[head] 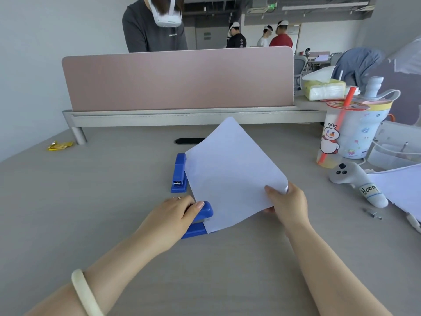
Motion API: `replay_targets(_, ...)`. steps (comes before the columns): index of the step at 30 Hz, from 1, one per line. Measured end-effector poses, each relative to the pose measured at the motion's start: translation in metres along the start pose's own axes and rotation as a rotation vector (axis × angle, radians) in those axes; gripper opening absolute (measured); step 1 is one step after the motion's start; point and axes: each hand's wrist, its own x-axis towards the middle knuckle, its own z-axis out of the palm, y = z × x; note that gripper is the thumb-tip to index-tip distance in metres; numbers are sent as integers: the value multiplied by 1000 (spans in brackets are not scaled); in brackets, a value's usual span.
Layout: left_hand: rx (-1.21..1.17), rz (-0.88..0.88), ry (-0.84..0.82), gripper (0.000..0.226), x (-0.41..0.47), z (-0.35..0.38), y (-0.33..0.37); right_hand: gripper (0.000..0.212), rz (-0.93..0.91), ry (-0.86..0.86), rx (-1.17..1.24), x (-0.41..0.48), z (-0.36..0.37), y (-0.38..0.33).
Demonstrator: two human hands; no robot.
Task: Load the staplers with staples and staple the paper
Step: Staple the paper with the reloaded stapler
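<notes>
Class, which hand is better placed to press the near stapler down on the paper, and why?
Left. The left hand holds the near stapler, with a corner of the paper in its mouth; the right hand pinches its opposite edge.

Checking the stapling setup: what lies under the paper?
The near stapler has its base under a paper corner; the far stapler is partly covered. Right hand fingers beneath are hidden.
</notes>
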Motion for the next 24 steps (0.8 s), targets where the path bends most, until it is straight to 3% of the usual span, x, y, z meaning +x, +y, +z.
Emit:
replay_targets(6,-9,64,172,28,40,-9,12,16,7,9,-34,1,6,3)
replay_targets(12,89,-25,-64,50,83,29,23,17,7,18,-20,0,9,5)
replay_targets(24,289,-50,-136,55,86,42,20,19,21,43,-37,-2,10,5)
